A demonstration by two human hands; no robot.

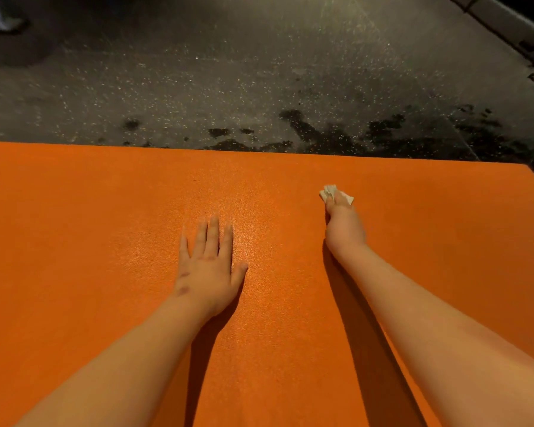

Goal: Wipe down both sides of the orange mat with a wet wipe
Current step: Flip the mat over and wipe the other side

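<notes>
The orange mat (105,211) lies flat on the floor and fills the lower two thirds of the head view; its far edge runs across the middle. My left hand (208,266) rests palm down on the mat near its centre, fingers spread, holding nothing. My right hand (344,224) reaches further forward and to the right, pressing a small crumpled white wet wipe (335,192) onto the mat under its fingers. Only the wipe's front corners stick out beyond the fingertips.
Beyond the mat lies dark speckled rubber floor (228,72) with dark wet patches (305,124) along the mat's far edge. A grey metal frame or base (512,32) crosses the top right corner. Something dark sits at the top left corner.
</notes>
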